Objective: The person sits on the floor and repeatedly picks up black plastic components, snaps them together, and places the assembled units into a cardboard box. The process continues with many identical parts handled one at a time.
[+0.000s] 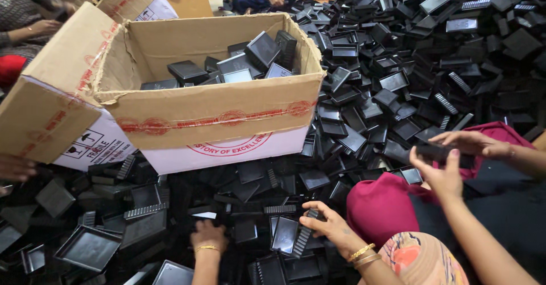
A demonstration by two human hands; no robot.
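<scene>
Black plastic trays (398, 80) lie heaped across the floor, all round a cardboard box (216, 111) that is partly filled with more of them. Left hand (208, 235) rests palm-down on the heap, fingers curled; whether it grips anything, cannot tell. Right hand (329, 226) pinches the ribbed edge of one black tray (286, 235) lying just beside it. Another person's hands (455, 154) hold a tray at right.

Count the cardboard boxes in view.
2: an open box at centre, and a second box behind it, top left. Others may be hidden beyond the frame.
</scene>
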